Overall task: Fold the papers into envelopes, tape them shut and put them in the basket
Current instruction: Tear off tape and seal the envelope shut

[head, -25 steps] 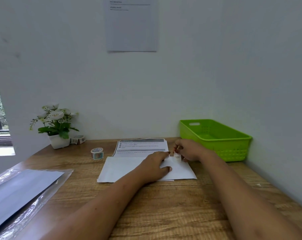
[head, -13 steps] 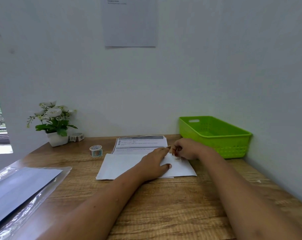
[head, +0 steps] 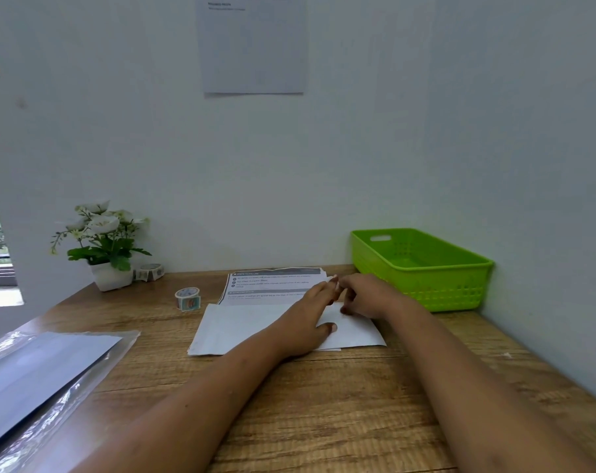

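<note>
Head view: folded paper (head: 242, 329) lies lengthwise left-to-right under 2 hands, left hand (head: 307, 319) flat on it, right hand (head: 371, 295) curled, grip unclear, nearer the basket (head: 460, 288).

The surface (head: 324, 404) is wood with a clear grain and a dull, matt finish. The folded paper (head: 242, 326) on it is plain white and matt, as is the printed sheet (head: 276, 285) behind it. The basket (head: 453, 288) is smooth green plastic with a slight sheen and perforated walls. The sleeve (head: 51, 397) at the left is clear, glossy, wrinkled plastic film.
</note>
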The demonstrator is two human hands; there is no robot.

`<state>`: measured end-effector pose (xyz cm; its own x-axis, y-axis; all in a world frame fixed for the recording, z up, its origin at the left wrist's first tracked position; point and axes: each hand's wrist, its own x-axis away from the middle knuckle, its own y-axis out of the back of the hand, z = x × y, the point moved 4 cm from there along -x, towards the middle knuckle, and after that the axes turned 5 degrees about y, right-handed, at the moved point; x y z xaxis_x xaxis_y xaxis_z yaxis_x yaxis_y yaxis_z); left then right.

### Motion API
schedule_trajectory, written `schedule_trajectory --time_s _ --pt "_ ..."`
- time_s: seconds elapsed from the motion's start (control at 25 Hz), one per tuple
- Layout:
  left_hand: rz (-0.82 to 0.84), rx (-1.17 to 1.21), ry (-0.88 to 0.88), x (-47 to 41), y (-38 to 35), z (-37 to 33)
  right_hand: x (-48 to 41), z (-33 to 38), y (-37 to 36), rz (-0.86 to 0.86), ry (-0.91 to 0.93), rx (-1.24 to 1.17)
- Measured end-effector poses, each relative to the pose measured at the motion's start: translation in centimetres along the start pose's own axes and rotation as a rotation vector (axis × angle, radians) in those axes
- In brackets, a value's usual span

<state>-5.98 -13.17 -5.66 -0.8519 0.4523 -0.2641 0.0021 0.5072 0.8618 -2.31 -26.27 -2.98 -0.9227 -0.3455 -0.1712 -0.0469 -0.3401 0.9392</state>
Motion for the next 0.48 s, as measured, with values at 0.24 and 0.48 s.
schedule_trajectory --time_s 0.24,0.48 --pt "0.046 -0.009 -0.001 -0.6 -0.7 0.0 -0.3 -0.6 -0.6 -0.116 -0.09 -0.008" --pt "0.082 -0.067 -0.006 -0.8 -1.2 0.2 -0.4 -1.1 -0.7 -0.149 -0.18 -0.088"
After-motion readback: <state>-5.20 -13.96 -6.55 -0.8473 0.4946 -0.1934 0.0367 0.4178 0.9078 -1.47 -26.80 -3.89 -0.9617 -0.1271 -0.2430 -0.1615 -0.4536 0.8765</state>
